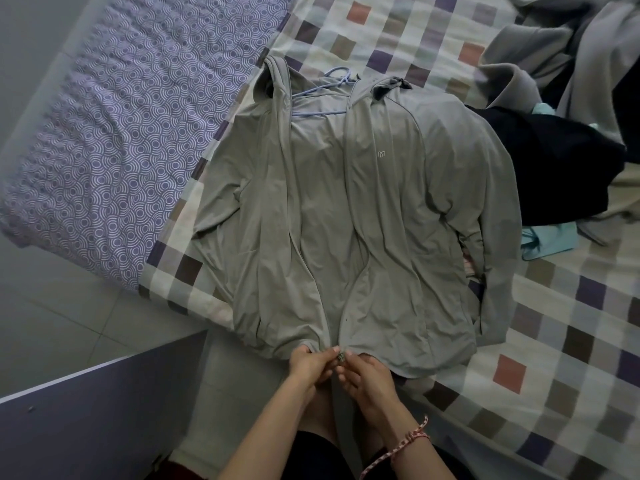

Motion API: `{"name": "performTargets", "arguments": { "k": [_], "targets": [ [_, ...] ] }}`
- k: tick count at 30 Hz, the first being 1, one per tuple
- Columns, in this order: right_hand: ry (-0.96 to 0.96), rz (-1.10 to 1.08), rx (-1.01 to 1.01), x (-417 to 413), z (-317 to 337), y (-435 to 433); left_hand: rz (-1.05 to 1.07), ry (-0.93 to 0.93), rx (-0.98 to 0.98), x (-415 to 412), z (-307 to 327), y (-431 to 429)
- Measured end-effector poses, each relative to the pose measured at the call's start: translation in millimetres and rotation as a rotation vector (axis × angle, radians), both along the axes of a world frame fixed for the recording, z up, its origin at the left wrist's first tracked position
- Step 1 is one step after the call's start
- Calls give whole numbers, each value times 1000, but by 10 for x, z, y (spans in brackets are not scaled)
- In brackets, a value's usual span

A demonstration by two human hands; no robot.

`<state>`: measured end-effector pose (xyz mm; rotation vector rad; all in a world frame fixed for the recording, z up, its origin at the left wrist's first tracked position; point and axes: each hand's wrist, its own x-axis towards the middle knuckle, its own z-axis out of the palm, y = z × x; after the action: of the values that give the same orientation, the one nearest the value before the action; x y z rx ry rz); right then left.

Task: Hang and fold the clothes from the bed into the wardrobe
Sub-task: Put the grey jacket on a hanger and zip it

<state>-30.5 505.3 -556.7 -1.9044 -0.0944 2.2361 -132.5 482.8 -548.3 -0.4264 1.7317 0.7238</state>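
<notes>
At the foot of the bed, both my hands meet at the bottom hem of a grey-green zip jacket (346,202), which lies face-up and spread flat on the checked bedspread (554,323). A pale blue hanger (332,84) is already threaded into its shoulders, with the hook poking out past the collar.

My left hand (306,363) pinches the left front edge at the hem. My right hand (369,374), a braided bracelet (408,441) on its wrist, pinches the opposite edge. The small metal zip slider (341,358) sits between the fingertips; from this angle the fingers crowd it, so which of them actually bears on the slider is hard to say. The zip above is open, and the two fronts lie apart up to the collar.

The fabric looks thin, light and slick, and it wrinkles wherever it is tugged. It will likely slide and bunch rather than hold a shape. The firm places to take hold are the hem beside the zip and, for lifting, the hanger hook, not the loose body cloth. The sleeves trail off to either side and may drag when the jacket is lifted.

More clothes wait to the right: a dark garment (554,168), a mint garment (547,240) and a grey heap (554,46).
</notes>
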Motion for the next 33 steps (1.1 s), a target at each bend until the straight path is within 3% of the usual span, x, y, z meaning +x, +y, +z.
{"name": "performTargets", "arguments": {
  "k": [16,23,33],
  "targets": [
    [141,-26,-77,60,-72,-5,47,-117,46,-16,-39,-43],
    [164,-19,-26,52,-43,-3,110,-63,79,-21,-47,-68],
    [77,14,121,25,-45,-60,9,-3,49,16,-3,-37]
  ]
}}
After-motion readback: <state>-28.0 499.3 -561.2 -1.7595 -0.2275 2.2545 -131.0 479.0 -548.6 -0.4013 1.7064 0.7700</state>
